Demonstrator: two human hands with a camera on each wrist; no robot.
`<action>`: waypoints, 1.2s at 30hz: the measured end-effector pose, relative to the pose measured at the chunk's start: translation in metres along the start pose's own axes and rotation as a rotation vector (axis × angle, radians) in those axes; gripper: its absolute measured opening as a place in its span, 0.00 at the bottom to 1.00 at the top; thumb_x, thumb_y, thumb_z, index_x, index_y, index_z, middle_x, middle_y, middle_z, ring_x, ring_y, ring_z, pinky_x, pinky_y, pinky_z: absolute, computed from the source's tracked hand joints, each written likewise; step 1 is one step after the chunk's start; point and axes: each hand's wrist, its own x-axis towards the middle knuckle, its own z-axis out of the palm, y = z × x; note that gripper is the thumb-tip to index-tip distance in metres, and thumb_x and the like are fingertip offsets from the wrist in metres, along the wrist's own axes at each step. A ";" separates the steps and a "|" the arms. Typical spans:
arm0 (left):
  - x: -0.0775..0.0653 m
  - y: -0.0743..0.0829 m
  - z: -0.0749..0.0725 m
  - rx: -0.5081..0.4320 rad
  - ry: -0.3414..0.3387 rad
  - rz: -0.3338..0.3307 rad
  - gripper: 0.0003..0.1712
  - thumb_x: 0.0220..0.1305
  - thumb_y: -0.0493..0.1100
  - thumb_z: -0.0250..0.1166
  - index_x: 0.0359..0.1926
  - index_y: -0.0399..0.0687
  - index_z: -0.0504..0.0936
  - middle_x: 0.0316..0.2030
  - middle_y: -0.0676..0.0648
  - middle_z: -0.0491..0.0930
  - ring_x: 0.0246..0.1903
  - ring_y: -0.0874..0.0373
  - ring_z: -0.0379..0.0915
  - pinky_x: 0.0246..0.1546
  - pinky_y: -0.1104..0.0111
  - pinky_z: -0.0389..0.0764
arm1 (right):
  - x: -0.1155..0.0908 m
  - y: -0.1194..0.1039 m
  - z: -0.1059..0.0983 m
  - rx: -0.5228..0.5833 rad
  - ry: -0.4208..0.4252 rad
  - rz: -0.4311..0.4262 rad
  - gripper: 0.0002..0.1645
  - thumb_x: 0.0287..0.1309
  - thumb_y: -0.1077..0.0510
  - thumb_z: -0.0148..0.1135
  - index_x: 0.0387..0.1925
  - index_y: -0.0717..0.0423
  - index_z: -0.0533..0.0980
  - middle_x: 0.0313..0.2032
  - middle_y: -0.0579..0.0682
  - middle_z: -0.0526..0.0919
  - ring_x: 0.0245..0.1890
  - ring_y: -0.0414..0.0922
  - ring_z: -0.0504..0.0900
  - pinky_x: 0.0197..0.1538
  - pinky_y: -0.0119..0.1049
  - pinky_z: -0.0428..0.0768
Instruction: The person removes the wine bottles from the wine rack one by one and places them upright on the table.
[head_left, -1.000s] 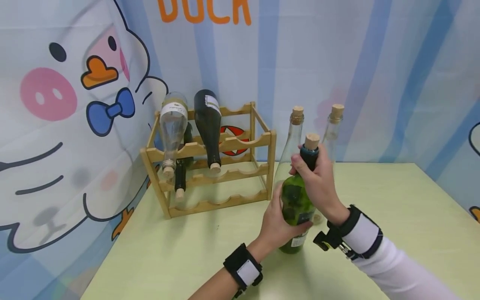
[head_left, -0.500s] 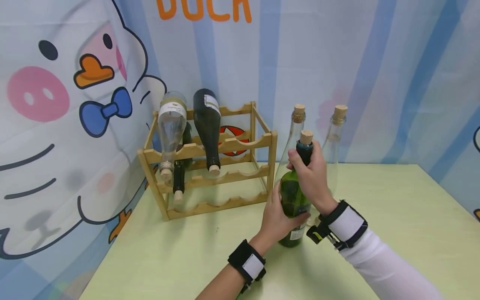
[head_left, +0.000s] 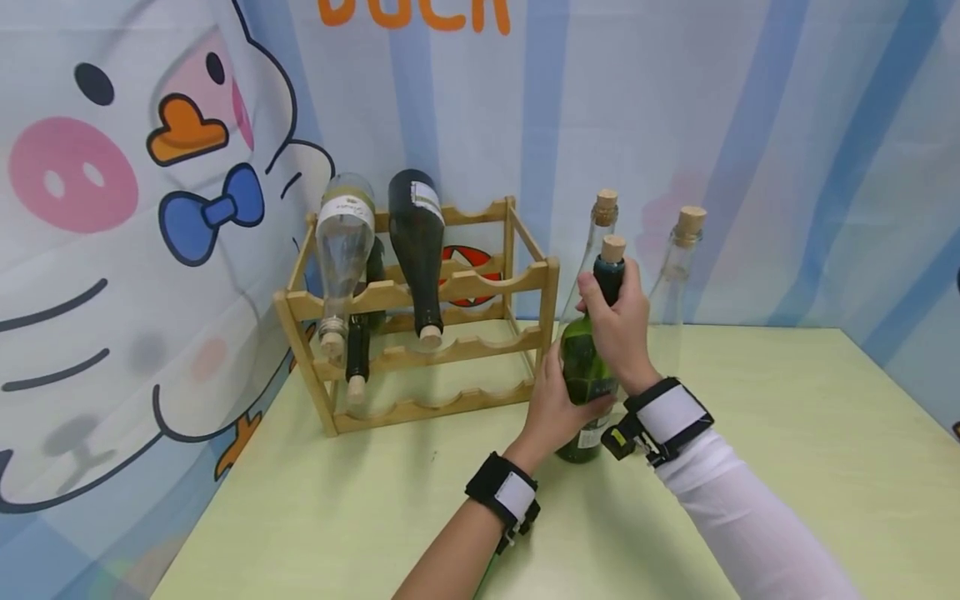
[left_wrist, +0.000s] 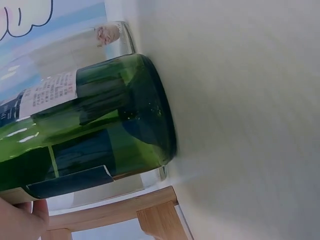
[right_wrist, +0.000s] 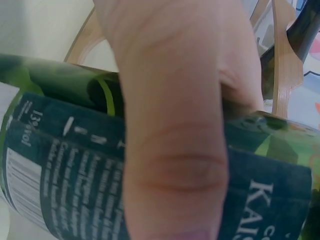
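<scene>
Both hands hold a corked green wine bottle (head_left: 581,354), upright with a slight tilt. My left hand (head_left: 553,412) grips its body from the left, thumb across the front. Higher up, my right hand (head_left: 621,325) wraps its dark neck, just below the cork (head_left: 612,248). In the left wrist view the bottle's base (left_wrist: 145,110) is at or just over the tabletop; contact is unclear. The right wrist view shows a thumb (right_wrist: 172,165) lying over the dark label (right_wrist: 80,160). Behind stand two clear corked bottles (head_left: 592,250), partly hidden by the green one and my right hand.
Left of the hands stands a wooden rack (head_left: 491,285). It holds a clear bottle (head_left: 343,242), a dark bottle (head_left: 416,237) and a lower dark-necked bottle (head_left: 358,350), corks forward. A green sliver (head_left: 486,577) shows beside my left forearm. A printed cloth (head_left: 615,100) backs the table.
The green bottle and both hands have moved away from me, toward the back and slightly left, closer to the clear bottles. Both grips look the same. The head view has shifted a little.
</scene>
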 end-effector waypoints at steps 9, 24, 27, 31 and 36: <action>0.007 0.001 -0.005 0.009 0.002 0.011 0.53 0.47 0.53 0.66 0.67 0.52 0.42 0.60 0.45 0.56 0.58 0.52 0.59 0.56 0.55 0.65 | 0.006 -0.002 0.003 -0.022 0.029 -0.026 0.21 0.59 0.64 0.48 0.51 0.72 0.60 0.31 0.61 0.72 0.22 0.27 0.71 0.29 0.21 0.70; -0.048 0.088 -0.099 0.425 0.021 0.455 0.20 0.59 0.48 0.56 0.49 0.43 0.75 0.48 0.47 0.77 0.50 0.56 0.72 0.51 0.66 0.71 | 0.004 0.024 0.002 -0.026 0.026 -0.029 0.21 0.60 0.60 0.48 0.52 0.67 0.60 0.32 0.59 0.73 0.23 0.32 0.73 0.26 0.25 0.70; -0.049 0.104 -0.145 0.333 0.348 0.801 0.13 0.59 0.43 0.55 0.35 0.38 0.80 0.35 0.43 0.81 0.39 0.53 0.76 0.45 0.68 0.74 | 0.000 0.010 0.001 -0.019 0.027 -0.010 0.21 0.60 0.62 0.47 0.52 0.70 0.60 0.33 0.62 0.72 0.24 0.34 0.73 0.26 0.24 0.69; -0.036 0.099 -0.209 0.307 0.714 0.756 0.11 0.55 0.38 0.54 0.30 0.32 0.79 0.29 0.39 0.80 0.32 0.48 0.76 0.41 0.72 0.73 | 0.000 0.006 0.001 -0.017 0.031 -0.018 0.21 0.59 0.64 0.47 0.52 0.72 0.59 0.33 0.64 0.72 0.23 0.29 0.71 0.25 0.24 0.68; -0.019 0.062 -0.270 0.379 0.802 0.349 0.12 0.57 0.35 0.52 0.35 0.32 0.79 0.34 0.37 0.80 0.39 0.46 0.74 0.45 0.65 0.69 | -0.001 0.007 0.003 -0.017 0.032 -0.026 0.21 0.59 0.64 0.47 0.51 0.73 0.60 0.32 0.65 0.72 0.23 0.27 0.70 0.25 0.24 0.67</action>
